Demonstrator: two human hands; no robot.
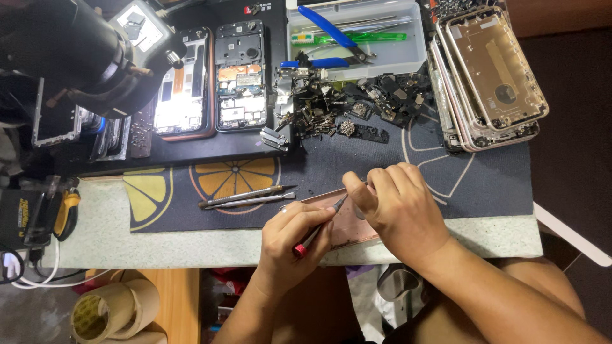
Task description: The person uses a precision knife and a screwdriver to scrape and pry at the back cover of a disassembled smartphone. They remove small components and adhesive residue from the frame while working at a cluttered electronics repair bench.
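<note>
Phone shell point(347, 224), pinkish, lies at the mat's near edge, at 6 o'clock from the parts pile point(344, 105); your right hand point(398, 207) pins it, your left hand point(296, 236) grips the red-tipped screwdriver point(317, 232), so, mid-unscrewing by my judgement, keep the tip seated.

We see the scene evenly and fairly brightly lit from above, with soft, short shadows under the hands on the counter point(159, 239). Glare whitens the opened phone point(182, 86) at upper left and the clear plastic tray point(417, 38). The black microscope point(76, 51), close to the lens, looks dark and soft; the edges bend slightly, the far right corner falls dim
</note>
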